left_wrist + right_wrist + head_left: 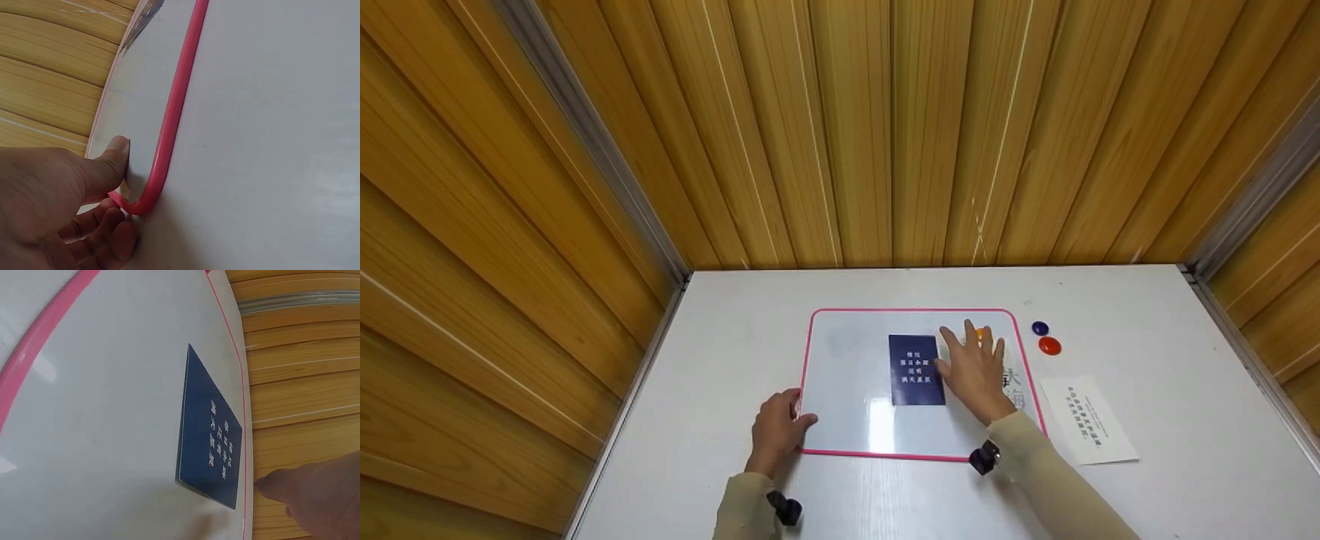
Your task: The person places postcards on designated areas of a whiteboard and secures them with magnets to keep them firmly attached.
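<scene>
Whiteboard point(847, 375), one, rectangular with rounded corners, edged in a pink frame point(885, 455); lies on a white table point(720, 337). Held at the lower-left corner by the left hand point(777, 426), whose grip is narrow about the rim: thumb laid on the board's face, other fingers curled at its outer edge. Borne on the board: one dark blue card point(916, 375), rectangular, lettered in several short lines of white characters, placed about the middle with its long sides running away from the person. Right hand point(976, 371), over the board's right part just beside the card, grip wide, fingers spread, thumb at the card's right edge; whether it touches the card cannot be told. Also within the frame: one orange-yellow item point(979, 335), mostly hidden behind the right fingers; large dark characters point(1014, 386) near the right rim, partly covered by the right hand. Outside the frame, on the table to the right: one small blue disc point(1040, 328) and one larger red disc point(1050, 346), close together by the upper-right corner; one white card point(1087, 420) with lines of dark print, lying askew just beside the right rim. Surround: wood-grain panelled walls point(855, 135).
</scene>
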Motion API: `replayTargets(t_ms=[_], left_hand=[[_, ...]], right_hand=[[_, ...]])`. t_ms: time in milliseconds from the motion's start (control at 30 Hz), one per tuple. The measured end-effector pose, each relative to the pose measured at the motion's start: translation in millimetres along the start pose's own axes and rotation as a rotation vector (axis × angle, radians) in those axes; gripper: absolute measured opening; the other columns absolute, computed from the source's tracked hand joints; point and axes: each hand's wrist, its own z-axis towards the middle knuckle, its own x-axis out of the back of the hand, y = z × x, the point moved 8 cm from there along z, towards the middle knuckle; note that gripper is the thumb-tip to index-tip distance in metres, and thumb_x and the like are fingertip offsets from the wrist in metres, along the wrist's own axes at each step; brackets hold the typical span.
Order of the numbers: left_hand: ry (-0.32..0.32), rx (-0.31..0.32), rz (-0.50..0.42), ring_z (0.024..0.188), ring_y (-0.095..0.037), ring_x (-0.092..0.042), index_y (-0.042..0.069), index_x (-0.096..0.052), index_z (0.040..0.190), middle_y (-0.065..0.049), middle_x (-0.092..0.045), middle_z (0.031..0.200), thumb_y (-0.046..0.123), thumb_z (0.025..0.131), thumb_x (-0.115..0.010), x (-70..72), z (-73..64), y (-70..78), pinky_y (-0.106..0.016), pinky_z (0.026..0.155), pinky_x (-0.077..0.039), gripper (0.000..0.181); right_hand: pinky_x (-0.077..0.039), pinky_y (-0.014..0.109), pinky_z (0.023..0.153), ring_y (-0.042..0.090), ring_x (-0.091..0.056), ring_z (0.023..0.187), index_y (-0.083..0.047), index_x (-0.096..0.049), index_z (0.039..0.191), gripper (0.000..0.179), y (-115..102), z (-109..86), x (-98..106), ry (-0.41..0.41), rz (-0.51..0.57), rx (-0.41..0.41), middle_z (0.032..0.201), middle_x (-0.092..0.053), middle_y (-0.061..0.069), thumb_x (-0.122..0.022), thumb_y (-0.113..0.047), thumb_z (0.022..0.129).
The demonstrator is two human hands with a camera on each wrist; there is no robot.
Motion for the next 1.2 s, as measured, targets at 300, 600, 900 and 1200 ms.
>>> replayTargets(t_ms=[300,600,900,1200], left_hand=[[0.001,0.005,0.005,0.077,-0.019,-0.051,0.002,-0.066,0.131,-0.002,-0.058,0.085,0.018,0.084,-0.085,-0.6,1.2,-1.0,-0.037,0.069,-0.044,0.053],[0.006,-0.023,0.011,0.076,-0.018,-0.05,0.001,-0.066,0.131,-0.002,-0.056,0.083,0.017,0.084,-0.085,0.7,-1.5,1.8,-0.036,0.066,-0.042,0.053],[0.014,-0.023,0.005,0.075,-0.018,-0.049,-0.001,-0.066,0.131,-0.002,-0.056,0.083,0.017,0.084,-0.086,0.6,-0.6,1.9,-0.036,0.066,-0.042,0.054],[0.01,-0.011,0.011,0.076,-0.019,-0.05,0.001,-0.066,0.131,-0.002,-0.056,0.084,0.017,0.084,-0.086,0.3,-0.1,2.0,-0.037,0.067,-0.043,0.054]], right_hand=[[-0.016,0.077,0.11,0.064,-0.026,0.14,-0.019,-0.044,0.156,0.072,20.2,4.4,4.8,-0.048,-0.01,-0.031,0.158,-0.032,0.031,-0.074,-0.039,0.094],[-0.018,0.078,0.108,0.064,-0.029,0.138,-0.02,-0.039,0.159,0.076,40.5,10.5,12.6,-0.05,-0.02,-0.019,0.16,-0.028,0.032,-0.073,-0.04,0.095],[-0.014,0.075,0.111,0.067,-0.021,0.14,-0.021,-0.033,0.161,0.074,66.2,14.2,15.5,-0.107,0.008,-0.063,0.163,-0.019,0.031,-0.069,-0.038,0.099],[-0.017,0.076,0.109,0.068,-0.024,0.137,-0.02,-0.03,0.162,0.073,96.2,17.1,19.3,-0.121,0.015,-0.072,0.163,-0.015,0.032,-0.066,-0.037,0.1]])
